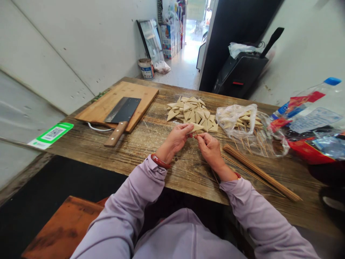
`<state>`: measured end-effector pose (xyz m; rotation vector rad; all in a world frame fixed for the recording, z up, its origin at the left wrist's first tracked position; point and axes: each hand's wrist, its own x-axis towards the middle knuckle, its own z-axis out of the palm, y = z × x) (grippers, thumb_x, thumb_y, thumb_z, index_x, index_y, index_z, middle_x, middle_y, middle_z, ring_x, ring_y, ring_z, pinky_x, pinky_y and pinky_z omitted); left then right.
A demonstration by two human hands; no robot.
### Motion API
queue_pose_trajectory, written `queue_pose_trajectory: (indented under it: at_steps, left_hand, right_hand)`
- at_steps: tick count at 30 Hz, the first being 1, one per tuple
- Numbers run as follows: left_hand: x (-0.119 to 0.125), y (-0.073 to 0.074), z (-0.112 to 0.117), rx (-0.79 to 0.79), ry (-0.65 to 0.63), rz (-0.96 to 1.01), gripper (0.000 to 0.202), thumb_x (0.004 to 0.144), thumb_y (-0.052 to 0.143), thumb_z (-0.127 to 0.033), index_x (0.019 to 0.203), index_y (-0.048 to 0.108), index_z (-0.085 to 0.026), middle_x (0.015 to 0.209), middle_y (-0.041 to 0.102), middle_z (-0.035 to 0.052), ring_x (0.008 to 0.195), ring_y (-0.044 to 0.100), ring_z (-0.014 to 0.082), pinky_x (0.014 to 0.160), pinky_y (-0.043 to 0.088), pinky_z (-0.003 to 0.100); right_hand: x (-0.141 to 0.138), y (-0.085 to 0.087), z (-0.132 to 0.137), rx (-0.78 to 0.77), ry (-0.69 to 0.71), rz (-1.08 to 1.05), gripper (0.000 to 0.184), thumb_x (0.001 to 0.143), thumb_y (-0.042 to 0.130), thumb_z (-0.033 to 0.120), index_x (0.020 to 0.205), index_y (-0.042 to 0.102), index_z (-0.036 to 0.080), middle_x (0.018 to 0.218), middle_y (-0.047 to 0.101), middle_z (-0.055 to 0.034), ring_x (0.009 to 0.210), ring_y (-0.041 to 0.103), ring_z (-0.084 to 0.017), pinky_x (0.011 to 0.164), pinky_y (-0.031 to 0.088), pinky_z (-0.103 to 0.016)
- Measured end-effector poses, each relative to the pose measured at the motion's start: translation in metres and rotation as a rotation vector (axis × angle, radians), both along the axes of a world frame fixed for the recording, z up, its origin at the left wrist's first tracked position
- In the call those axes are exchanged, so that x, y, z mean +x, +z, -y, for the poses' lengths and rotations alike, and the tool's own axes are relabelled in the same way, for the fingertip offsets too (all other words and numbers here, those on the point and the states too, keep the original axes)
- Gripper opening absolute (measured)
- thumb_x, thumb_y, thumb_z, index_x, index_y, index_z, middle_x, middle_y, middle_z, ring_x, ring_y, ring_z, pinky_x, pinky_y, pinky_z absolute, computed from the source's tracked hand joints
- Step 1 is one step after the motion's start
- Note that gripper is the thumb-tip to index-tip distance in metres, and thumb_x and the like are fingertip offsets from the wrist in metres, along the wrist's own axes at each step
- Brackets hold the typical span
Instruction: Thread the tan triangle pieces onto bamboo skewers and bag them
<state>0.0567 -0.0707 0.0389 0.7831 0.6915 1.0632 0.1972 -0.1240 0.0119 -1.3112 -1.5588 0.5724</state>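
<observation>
Between the thumb and fingers of my left hand (175,139) is a pale beige triangular piece (197,127), which looks like dried tofu. Close to its right, my right hand (210,148) pinches a thin wooden skewer (215,177), whose lower end shows beneath the wrist. Fingers cover the skewer's tip, so I cannot tell whether it has entered the piece. Just beyond both hands lies a heap of similar triangles (185,109). A bundle of bare skewers (258,171) rests on the table to the right of my right hand.
Skewered pieces lie in a clear plastic bag (253,120) at right. Beside it stand a large blue-capped bottle (315,108) and red packaging (309,149). A cleaver (122,111) lies on a cutting board (106,95) at left, its handle past the board's edge. The wooden table (140,151) has a near edge.
</observation>
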Motion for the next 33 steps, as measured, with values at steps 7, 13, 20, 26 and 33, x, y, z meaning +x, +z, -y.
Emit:
queue_pose_trajectory:
  at_steps: [7, 13, 20, 26, 33]
  left_hand:
    - [0.001, -0.005, 0.0, 0.025, -0.016, -0.013, 0.022, 0.073, 0.088, -0.031, 0.075, 0.077, -0.011, 0.073, 0.072, 0.006, 0.068, 0.061, 0.0111, 0.065, 0.044, 0.023]
    - [-0.001, -0.01, -0.002, 0.063, -0.006, -0.059, 0.025, 0.072, 0.087, -0.033, 0.075, 0.076, -0.011, 0.072, 0.069, 0.0039, 0.063, 0.057, 0.0091, 0.061, 0.041, 0.022]
    - [-0.002, -0.012, -0.007, 0.059, 0.041, -0.07, 0.025, 0.071, 0.087, -0.034, 0.072, 0.073, -0.013, 0.069, 0.067, 0.0013, 0.062, 0.055, 0.0082, 0.059, 0.04, 0.021]
    - [-0.011, -0.005, -0.016, 0.004, 0.211, -0.075, 0.02, 0.075, 0.083, -0.023, 0.067, 0.067, -0.013, 0.063, 0.061, -0.0015, 0.054, 0.048, 0.0066, 0.054, 0.035, 0.023]
    - [-0.011, -0.003, -0.015, -0.013, 0.216, -0.088, 0.017, 0.073, 0.081, -0.02, 0.066, 0.067, -0.014, 0.062, 0.061, -0.0017, 0.053, 0.047, 0.0068, 0.053, 0.035, 0.023]
  right_hand:
    - [0.001, -0.001, -0.001, -0.018, -0.003, -0.001, 0.027, 0.093, 0.051, 0.041, 0.085, 0.068, 0.021, 0.072, 0.069, -0.0035, 0.065, 0.061, -0.018, 0.066, 0.045, -0.03]
    - [0.0, -0.001, -0.002, -0.017, 0.009, -0.035, 0.029, 0.092, 0.051, 0.042, 0.087, 0.07, 0.021, 0.074, 0.07, -0.0038, 0.068, 0.063, -0.019, 0.068, 0.047, -0.03]
    - [0.0, -0.003, -0.004, -0.097, 0.082, -0.097, 0.033, 0.091, 0.052, 0.045, 0.097, 0.072, 0.019, 0.066, 0.062, -0.0006, 0.061, 0.058, -0.017, 0.059, 0.042, -0.028]
    - [-0.002, -0.006, 0.001, -0.146, 0.131, -0.104, 0.035, 0.091, 0.053, 0.044, 0.102, 0.073, 0.017, 0.057, 0.054, 0.0031, 0.05, 0.046, -0.013, 0.051, 0.034, -0.027]
    - [-0.003, -0.008, 0.004, -0.104, 0.122, -0.049, 0.035, 0.091, 0.052, 0.04, 0.103, 0.076, 0.017, 0.062, 0.061, 0.0009, 0.055, 0.052, -0.014, 0.056, 0.038, -0.027]
